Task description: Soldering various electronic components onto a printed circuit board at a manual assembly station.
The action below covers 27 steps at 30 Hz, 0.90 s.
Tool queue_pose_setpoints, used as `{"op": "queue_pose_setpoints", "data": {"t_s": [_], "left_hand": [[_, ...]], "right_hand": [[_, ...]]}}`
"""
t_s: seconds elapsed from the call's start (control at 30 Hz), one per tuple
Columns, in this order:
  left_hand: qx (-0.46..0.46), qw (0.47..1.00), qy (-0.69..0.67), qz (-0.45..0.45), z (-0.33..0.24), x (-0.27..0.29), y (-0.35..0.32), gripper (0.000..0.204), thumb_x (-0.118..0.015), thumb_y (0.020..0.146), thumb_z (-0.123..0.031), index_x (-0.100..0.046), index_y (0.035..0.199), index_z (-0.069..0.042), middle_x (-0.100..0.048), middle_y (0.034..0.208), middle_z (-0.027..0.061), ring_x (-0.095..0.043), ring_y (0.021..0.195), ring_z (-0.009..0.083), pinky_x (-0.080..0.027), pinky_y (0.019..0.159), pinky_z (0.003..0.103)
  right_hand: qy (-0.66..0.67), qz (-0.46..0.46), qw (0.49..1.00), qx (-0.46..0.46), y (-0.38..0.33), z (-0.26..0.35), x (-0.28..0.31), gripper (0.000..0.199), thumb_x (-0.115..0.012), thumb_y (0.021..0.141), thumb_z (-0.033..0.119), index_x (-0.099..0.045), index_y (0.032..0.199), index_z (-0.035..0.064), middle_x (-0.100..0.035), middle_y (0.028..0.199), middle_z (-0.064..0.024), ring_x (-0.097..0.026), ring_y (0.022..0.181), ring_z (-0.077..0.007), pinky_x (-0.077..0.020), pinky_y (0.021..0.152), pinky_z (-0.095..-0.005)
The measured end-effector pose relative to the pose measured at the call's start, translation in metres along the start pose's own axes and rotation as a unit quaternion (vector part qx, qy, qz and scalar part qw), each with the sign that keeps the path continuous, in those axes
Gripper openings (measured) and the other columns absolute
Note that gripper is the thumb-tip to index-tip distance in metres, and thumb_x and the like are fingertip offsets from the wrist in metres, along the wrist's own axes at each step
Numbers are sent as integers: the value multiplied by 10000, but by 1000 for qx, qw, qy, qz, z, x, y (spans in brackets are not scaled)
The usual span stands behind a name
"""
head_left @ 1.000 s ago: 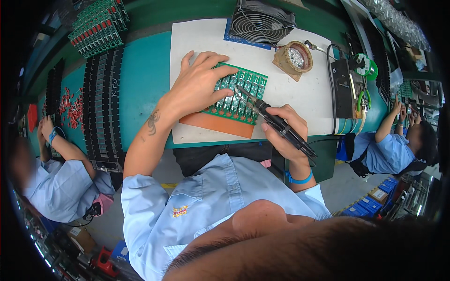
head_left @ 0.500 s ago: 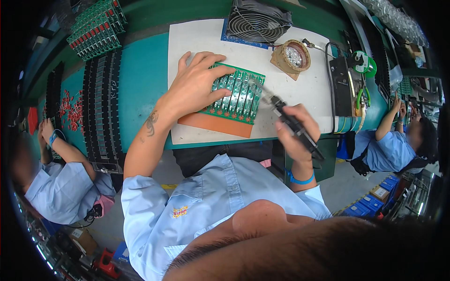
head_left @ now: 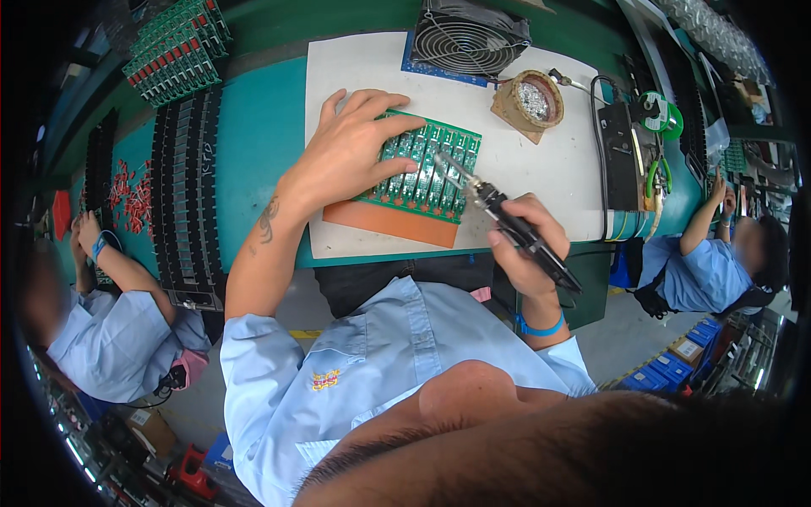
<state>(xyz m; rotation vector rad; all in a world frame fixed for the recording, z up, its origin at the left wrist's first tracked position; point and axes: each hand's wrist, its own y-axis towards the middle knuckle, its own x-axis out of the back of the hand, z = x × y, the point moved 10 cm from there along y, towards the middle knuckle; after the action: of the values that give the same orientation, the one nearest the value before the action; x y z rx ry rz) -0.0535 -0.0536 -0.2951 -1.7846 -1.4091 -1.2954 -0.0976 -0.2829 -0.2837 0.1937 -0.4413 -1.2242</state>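
Note:
A green circuit board panel (head_left: 432, 173), split into several narrow strips, lies on an orange-brown backing board (head_left: 397, 225) on a white sheet. Over its left side rests my left hand (head_left: 351, 145), fingers spread; thumb and index finger lie on the strips. My right hand (head_left: 534, 245) is wrapped round the black handle of a soldering iron (head_left: 525, 234). Two thin metal prongs at its tip point left over the middle strips. Whether they touch the panel I cannot tell.
Behind stand a fan (head_left: 470, 44) and a round solder-scrap pot (head_left: 534, 100). A black box (head_left: 621, 156), a green solder reel (head_left: 667, 118) and green-handled pliers (head_left: 652, 179) are at right. Left lie black racks (head_left: 184, 194) and red parts (head_left: 131, 198). Co-workers sit on both sides.
The soldering iron's tip has moved left and slightly down, from the panel's right edge to over its middle strips. My left hand stays on the panel.

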Motion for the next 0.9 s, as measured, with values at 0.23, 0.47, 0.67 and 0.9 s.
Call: {"op": "queue_pose_setpoints", "data": {"t_s": [0.23, 0.47, 0.67, 0.9], "left_hand": [[18, 1000, 3, 10, 9, -1, -2, 414, -802, 832, -234, -742, 1235, -161, -617, 1391, 63, -480, 1345, 270, -244, 1203, 575], [28, 1000, 6, 6, 10, -2, -3, 404, -801, 829, -209, -747, 1226, -161, -618, 1390, 61, -483, 1341, 271, -248, 1202, 567], [27, 1000, 5, 5, 10, -1, -3, 402, -803, 826, -207, -749, 1222, -164, -621, 1386, 59, -488, 1337, 269, -254, 1200, 567], [28, 1000, 3, 5, 10, -1, -3, 403, -805, 822, -204, -750, 1220, -164, -625, 1382, 58, -494, 1332, 266, -262, 1199, 566]], "right_hand": [[-34, 40, 999, -12, 5, -7, -26, 377, -741, 746, -46, -676, 1117, -23, -664, 875, -114, -577, 719, -189, -456, 678, -282], [-37, 48, 998, -33, 7, -18, -30, 375, -743, 757, -40, -676, 1126, -23, -667, 876, -110, -596, 723, -182, -468, 679, -274], [-22, 45, 998, -42, 9, -19, -31, 372, -742, 764, -39, -676, 1129, -23, -667, 877, -108, -599, 725, -180, -468, 675, -272], [-23, 52, 997, -49, 10, -19, -32, 364, -743, 773, -34, -676, 1131, -23, -667, 878, -108, -601, 723, -176, -469, 669, -269]]}}
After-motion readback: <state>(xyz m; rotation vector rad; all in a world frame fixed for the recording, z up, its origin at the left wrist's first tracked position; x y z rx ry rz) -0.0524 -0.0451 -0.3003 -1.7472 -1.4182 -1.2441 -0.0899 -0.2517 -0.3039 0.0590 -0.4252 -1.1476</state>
